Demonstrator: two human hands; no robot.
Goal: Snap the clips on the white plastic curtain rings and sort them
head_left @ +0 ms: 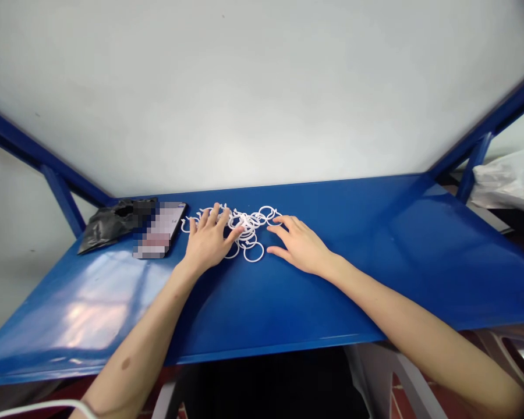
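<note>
White cord [39, 405] bends low on the left, close to me, in front of the front edge of the blue table [271, 308]. My two bare arms reach over that front edge toward the back edge. My left hand [206, 241] is palm down with its fingers spread wide, and it covers the left part of a messy pile of thin white loops [245, 228]. I can't tell if those fingertips pinch any of them. My right hand [303, 247] is at the right side of the pile, its fingers a little bent and apart, with room between thumb and fingers. Its pointing finger is right by a loop, but I can't tell if they touch. The pile sits near the middle of the table, closer to the back edge than the front. A phone [172, 216] lies to its left, and a shiny black bag [105, 228] lies beside the phone, by the back left corner. Past the right edge is a pale plastic bag [510, 180]. Behind the back edge stands a white wall [262, 99].
</note>
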